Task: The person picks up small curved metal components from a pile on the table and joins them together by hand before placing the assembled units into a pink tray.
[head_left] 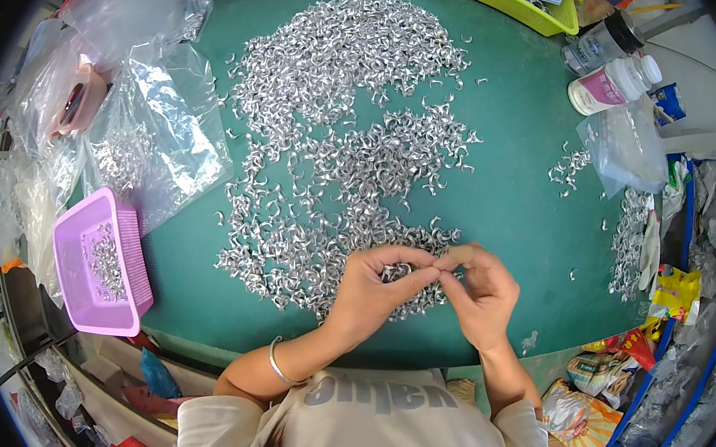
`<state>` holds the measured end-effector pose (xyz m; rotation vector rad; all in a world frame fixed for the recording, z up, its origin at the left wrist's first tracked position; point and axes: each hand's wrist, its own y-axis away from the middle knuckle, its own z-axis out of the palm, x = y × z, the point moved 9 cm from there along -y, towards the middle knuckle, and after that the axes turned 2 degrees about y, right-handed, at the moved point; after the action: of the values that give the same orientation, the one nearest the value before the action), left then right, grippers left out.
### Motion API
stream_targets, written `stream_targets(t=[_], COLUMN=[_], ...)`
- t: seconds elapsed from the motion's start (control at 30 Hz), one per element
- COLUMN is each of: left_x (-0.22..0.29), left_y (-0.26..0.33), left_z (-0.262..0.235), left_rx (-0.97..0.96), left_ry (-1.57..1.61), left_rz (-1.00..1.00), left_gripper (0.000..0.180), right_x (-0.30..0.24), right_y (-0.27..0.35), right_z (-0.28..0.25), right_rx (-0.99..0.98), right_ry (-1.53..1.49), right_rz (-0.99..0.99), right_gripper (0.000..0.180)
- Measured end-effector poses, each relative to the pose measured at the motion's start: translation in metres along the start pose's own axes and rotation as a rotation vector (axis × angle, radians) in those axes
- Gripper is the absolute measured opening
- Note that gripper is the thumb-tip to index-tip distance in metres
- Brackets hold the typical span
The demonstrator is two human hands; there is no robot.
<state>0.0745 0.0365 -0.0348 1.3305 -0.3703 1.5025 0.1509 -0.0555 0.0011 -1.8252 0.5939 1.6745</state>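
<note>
Small curved silver metal pieces [351, 60] lie heaped over the middle of a green tabletop [517, 174]. At the near edge of the heap my left hand [377, 286] and my right hand [481, 289] meet, thumbs and forefingers pinched together tip to tip. Whatever sits between the fingertips is too small to make out. More silver pieces show under and between my hands. A plain metal bangle [278, 362] circles my left wrist.
A pink basket [137, 271] with some silver pieces stands at the left, below clear plastic bags [181, 128]. A yellow-green basket [562, 18] is at the far right, near a white bottle [612, 85] and a dark-capped jar [599, 45]. Smaller piles [631, 240] line the right edge.
</note>
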Motion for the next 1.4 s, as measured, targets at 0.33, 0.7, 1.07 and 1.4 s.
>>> stream_targets(t=[0.33, 0.7, 1.07, 1.4], left_x=[-0.025, -0.021, 0.039, 0.025], left_y=[0.003, 0.007, 0.02, 0.035], left_z=[-0.028, -0.022, -0.006, -0.005], left_rx=[0.104, 0.072, -0.024, -0.047], left_ry=[0.248, 0.163, -0.278, -0.031], left_rz=[-0.184, -0.124, 0.291, 0.151], left_gripper=[0.024, 0.012, 0.013, 0.011], right_x=[0.022, 0.023, -0.034, -0.037], right_y=[-0.037, -0.048, -0.004, 0.015], right_z=[-0.022, -0.008, 0.006, 0.004], right_rx=[0.149, 0.108, -0.029, 0.063], right_ry=[0.716, 0.702, 0.373, -0.045], right_rz=[-0.065, -0.032, 0.065, 0.168], right_gripper=[0.02, 0.009, 0.014, 0.018])
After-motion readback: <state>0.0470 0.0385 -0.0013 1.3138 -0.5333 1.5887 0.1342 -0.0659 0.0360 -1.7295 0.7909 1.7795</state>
